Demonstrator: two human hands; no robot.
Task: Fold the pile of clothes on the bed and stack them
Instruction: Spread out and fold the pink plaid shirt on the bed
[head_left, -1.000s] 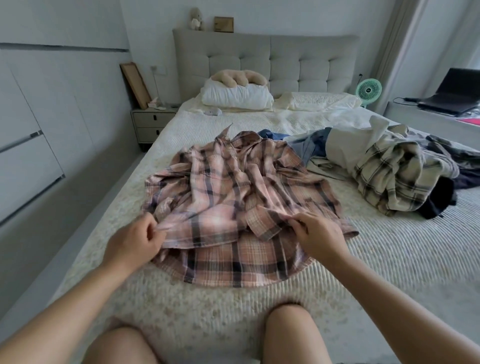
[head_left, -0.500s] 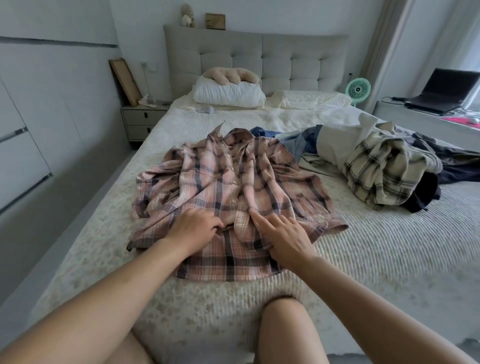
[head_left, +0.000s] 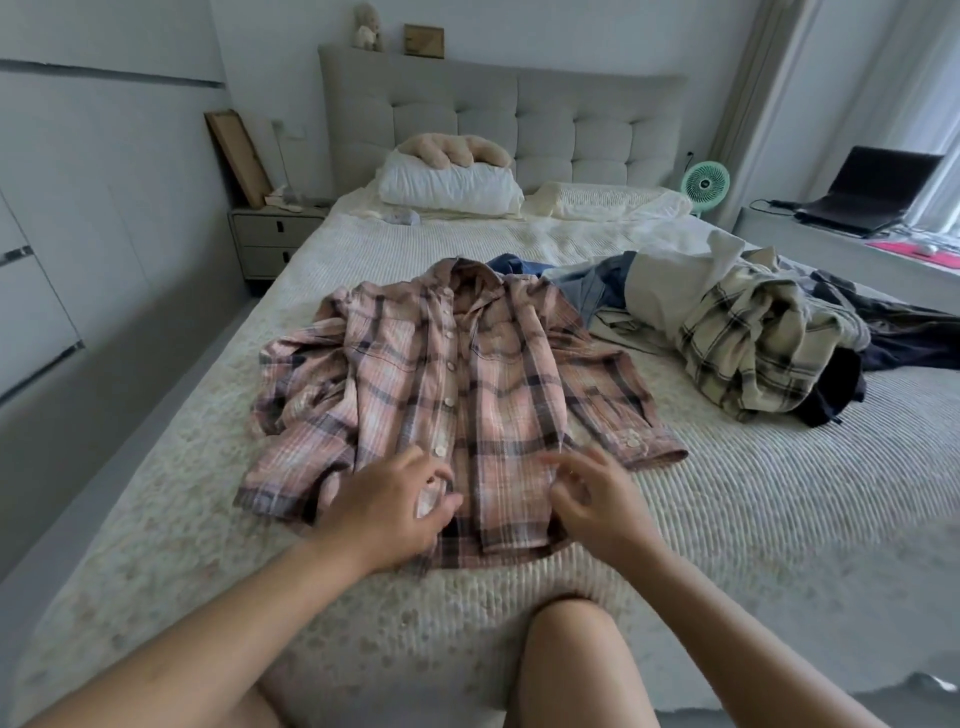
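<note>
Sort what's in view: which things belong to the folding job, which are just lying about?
Job: pink plaid shirt, both hands at its near hem, left hand, right hand; clothes pile; bed.
Lying about: pillow, plush, fan, laptop, nightstand, frame.

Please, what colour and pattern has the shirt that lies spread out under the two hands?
The shirt is pink plaid with dark and white stripes, shown in the head view.
</note>
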